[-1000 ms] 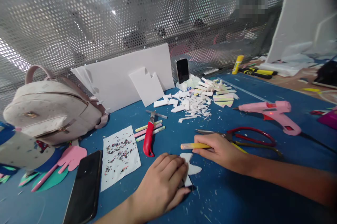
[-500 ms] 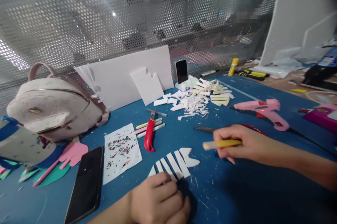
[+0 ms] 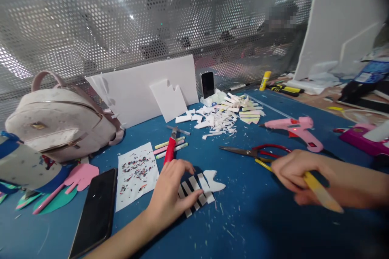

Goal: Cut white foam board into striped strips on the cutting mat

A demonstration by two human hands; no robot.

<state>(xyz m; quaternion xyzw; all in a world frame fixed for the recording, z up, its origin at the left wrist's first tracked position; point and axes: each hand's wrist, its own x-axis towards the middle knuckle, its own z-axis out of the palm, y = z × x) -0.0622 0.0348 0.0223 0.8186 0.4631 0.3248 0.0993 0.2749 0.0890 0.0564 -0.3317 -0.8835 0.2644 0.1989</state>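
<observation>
The left hand (image 3: 170,194) lies near the middle of the blue bench (image 3: 258,226). Its fingers are stretched out and a little spread. It grips nothing; the fingertips press down on the left end of a row of white foam strips (image 3: 199,188). The strips lie side by side, flat on the bench, and a white fishtail-shaped piece (image 3: 212,180) lies at their right end.

To the right, the right hand (image 3: 296,172) is closed around a yellow stick-shaped tool (image 3: 322,196), whose free end points to the near right. I cannot tell what kind of tip it has. Just behind this hand lie red-handled scissors (image 3: 267,153), and farther away a pink glue gun (image 3: 296,129).

Just behind the left hand lies a red utility knife (image 3: 169,154). To its left there is a white sheet with coloured crumbs (image 3: 136,174), then a black phone (image 3: 94,210). A pale backpack (image 3: 57,123) stands at the far left, and white foam boards (image 3: 142,88) lean on the perforated metal screen (image 3: 91,36). A pile of foam scraps (image 3: 221,117) lies in front of the boards.
</observation>
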